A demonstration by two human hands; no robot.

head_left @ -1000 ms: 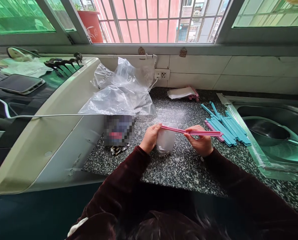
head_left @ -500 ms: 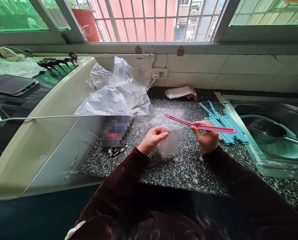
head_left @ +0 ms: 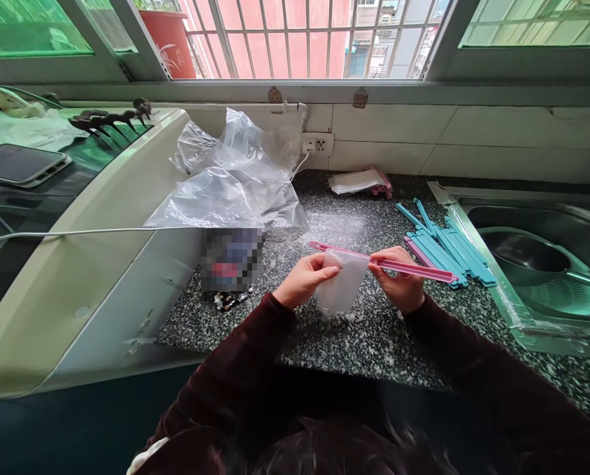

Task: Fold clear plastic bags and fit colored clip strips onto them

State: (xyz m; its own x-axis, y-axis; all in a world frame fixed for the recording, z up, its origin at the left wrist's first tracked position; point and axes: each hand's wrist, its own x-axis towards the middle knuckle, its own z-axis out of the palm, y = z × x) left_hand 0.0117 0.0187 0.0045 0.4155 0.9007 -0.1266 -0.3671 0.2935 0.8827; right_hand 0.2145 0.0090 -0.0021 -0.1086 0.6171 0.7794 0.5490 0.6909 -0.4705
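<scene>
Between thumb and fingers, my left hand pinches a small translucent plastic bag by its left side, above the counter. My right hand grips a long pink bag sealing clip near its middle. The clip slants across the bag's top edge, its left end reaching past my left fingers. Whether the bag lies inside the clip or only against it, I cannot tell. To the right of my right hand lies a pile of several turquoise sealing clips, with a pink strip among them.
Crumpled clear plastic bags are heaped at the back left. Flat bags with pink edges lie near the wall. A metal sink holding a pan is on the right. A white cable crosses the left side, above a blurred-out item.
My right hand has moved left and slightly down, bringing the pink sealing clip from beyond the bag to its top edge. My left hand keeps holding the bag.
</scene>
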